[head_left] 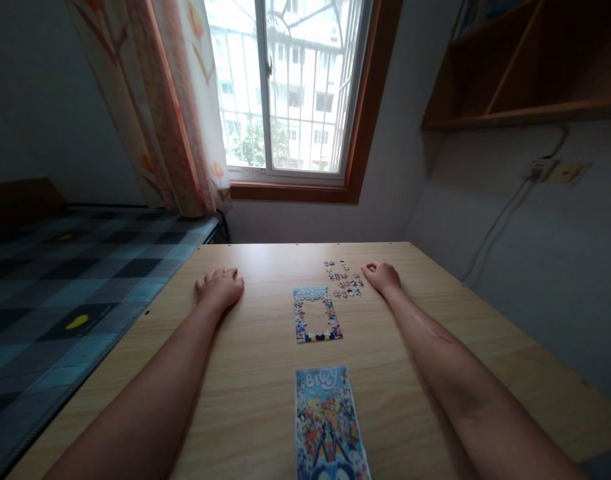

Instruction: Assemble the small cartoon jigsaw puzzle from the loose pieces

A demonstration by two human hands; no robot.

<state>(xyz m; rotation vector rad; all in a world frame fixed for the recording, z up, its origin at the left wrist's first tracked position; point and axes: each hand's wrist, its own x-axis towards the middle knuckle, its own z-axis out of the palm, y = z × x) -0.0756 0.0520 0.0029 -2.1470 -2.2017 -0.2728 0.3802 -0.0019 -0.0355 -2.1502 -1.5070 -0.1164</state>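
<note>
My left hand (pixel 220 288) rests on the left part of the wooden table, loosely bent with the fingers a little apart, holding nothing. My right hand (pixel 383 275) lies at the right edge of a group of loose jigsaw pieces (pixel 348 283), its thumb and forefinger drawn together. Whatever may be between those fingertips is too small to make out. Between my hands is a partly assembled jigsaw puzzle (pixel 310 293), its border joined around an open middle where the table shows. Nearer to me lies a printed picture sheet (pixel 328 420) with "Bluey" lettering at its top.
The wooden table (pixel 255 387) reaches toward a window (pixel 295 87) with a flowered curtain (pixel 160 107). A bed with a checked cover (pixel 100 267) stands along the left. On the right wall are a wooden shelf (pixel 525 110) and a socket with a cable (pixel 540 170).
</note>
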